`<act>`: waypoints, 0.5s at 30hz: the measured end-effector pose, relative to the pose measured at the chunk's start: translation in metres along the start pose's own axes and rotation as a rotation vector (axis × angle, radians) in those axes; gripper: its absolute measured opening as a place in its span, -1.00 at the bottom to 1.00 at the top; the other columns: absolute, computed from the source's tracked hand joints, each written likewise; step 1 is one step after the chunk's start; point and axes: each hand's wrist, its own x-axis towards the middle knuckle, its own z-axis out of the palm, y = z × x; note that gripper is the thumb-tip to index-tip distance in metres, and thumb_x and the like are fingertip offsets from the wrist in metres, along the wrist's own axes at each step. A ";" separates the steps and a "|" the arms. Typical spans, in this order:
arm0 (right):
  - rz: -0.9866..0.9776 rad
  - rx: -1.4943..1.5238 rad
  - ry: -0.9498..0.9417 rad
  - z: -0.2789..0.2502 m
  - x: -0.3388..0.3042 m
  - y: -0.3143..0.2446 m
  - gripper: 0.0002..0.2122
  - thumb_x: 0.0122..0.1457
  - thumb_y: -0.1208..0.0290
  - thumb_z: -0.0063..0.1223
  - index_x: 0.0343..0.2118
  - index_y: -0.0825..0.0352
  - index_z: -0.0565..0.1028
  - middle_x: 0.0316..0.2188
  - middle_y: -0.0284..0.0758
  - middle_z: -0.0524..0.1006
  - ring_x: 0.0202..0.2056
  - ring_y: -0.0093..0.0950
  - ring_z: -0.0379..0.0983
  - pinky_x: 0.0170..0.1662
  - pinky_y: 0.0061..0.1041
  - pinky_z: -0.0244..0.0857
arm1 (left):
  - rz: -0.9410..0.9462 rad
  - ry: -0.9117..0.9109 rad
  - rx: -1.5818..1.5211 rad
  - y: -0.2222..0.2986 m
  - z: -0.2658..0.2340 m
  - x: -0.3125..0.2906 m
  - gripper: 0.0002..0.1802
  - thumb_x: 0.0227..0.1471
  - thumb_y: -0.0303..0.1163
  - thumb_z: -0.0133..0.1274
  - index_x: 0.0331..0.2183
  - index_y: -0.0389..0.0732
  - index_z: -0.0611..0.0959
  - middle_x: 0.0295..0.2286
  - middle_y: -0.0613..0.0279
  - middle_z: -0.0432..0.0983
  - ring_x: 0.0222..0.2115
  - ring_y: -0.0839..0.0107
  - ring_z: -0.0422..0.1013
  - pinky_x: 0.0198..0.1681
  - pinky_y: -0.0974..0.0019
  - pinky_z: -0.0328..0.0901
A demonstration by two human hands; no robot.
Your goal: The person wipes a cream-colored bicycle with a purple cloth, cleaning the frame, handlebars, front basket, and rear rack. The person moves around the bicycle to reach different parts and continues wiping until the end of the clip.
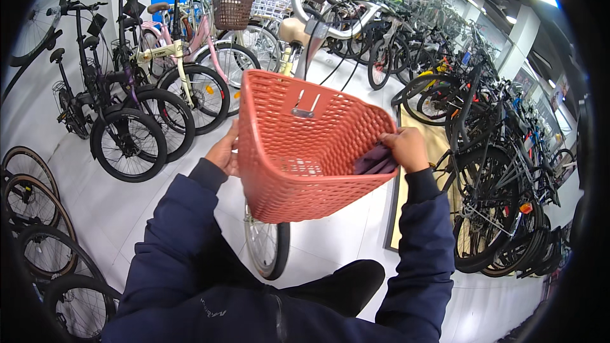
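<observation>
A coral-red woven bicycle basket [311,194] fills the middle of the view, tilted, in front of a bicycle's handlebar [298,0]. A metal clip [303,113] shows on its back wall. My left hand [223,152] holds the basket's outer left side, its fingertips partly hidden behind the wall. At the right rim, my right hand [406,148] is closed on a dark purple cloth [375,161], which hangs down inside the basket against the wall. Below the basket, the bicycle's front wheel [273,251] stands on the floor.
Folding bicycles [127,133] and a pink bicycle with a brown basket [232,11] stand at the left. Loose wheels [38,197] lean at the lower left. Many bicycles [483,197] crowd the right side beside a tan board [424,136]. White floor tiles [184,216] lie between.
</observation>
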 end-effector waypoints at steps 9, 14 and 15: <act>-0.067 -0.063 -0.035 0.067 -0.031 -0.065 -0.68 0.04 0.22 0.21 -0.44 0.48 0.61 -0.54 0.03 0.57 -0.46 -0.06 0.56 -0.35 -0.26 0.42 | 0.210 -0.040 0.344 0.022 -0.105 0.006 -0.12 0.14 0.35 -0.09 0.19 -0.19 0.39 0.00 0.07 0.53 -0.08 0.20 0.54 -0.21 -0.12 0.50; 0.107 -0.020 -0.109 0.068 -0.012 -0.061 -0.72 0.01 0.19 0.16 -0.38 0.35 0.65 -0.50 -0.06 0.61 -0.39 -0.07 0.57 -0.26 -0.22 0.44 | 0.286 0.069 0.231 0.085 -0.092 -0.019 0.03 0.12 0.52 -0.33 0.31 -0.09 0.24 0.26 0.19 0.21 0.24 0.25 0.14 0.15 -0.21 -0.02; 0.019 -0.059 -0.089 0.070 -0.011 -0.058 -0.72 0.02 0.18 0.15 -0.38 0.31 0.66 -0.50 -0.07 0.61 -0.39 -0.09 0.58 -0.26 -0.21 0.44 | 0.470 -0.019 0.237 0.088 -0.079 -0.024 -0.06 0.20 0.43 -0.35 0.27 -0.15 0.29 0.19 0.19 0.32 0.15 0.37 0.28 0.13 0.03 0.19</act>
